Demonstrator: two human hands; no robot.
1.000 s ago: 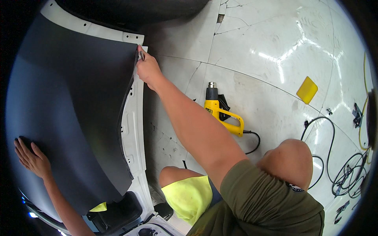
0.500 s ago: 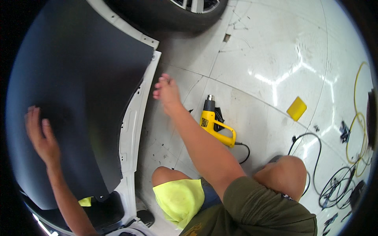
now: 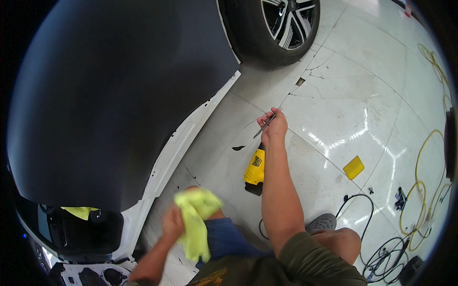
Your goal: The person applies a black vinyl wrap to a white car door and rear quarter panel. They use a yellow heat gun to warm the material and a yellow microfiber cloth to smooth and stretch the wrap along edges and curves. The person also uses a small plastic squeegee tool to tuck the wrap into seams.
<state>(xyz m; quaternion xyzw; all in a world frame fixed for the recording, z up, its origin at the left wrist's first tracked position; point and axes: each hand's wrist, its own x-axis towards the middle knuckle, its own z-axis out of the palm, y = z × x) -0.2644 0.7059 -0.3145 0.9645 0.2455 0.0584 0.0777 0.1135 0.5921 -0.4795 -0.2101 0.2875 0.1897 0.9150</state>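
Observation:
My left hand (image 3: 172, 225), blurred by motion, is closed round a bright yellow-green cloth (image 3: 196, 224) held over my left knee. Out over the floor, my right hand (image 3: 275, 125) has its fingers curled on a slim grey blade-like tool (image 3: 265, 126); its exact kind is unclear. A yellow and black heat gun (image 3: 256, 164) lies on the floor, partly hidden behind my right forearm. To the left is a large matte dark car panel (image 3: 109, 95) with a white edge (image 3: 188, 128) along its side. Neither hand touches the panel.
A car wheel (image 3: 286, 28) stands at the top. On the tiled floor lie a yellow flat pad (image 3: 353, 168), a small black scrap (image 3: 238, 148), a black cable (image 3: 381, 257) and a yellow hose (image 3: 417, 186). Another yellow-green cloth (image 3: 81, 212) shows below the panel.
My left hand has left the dark panel and lifted the cloth from my knee. The right hand has moved right, away from the panel edge. The view has shifted.

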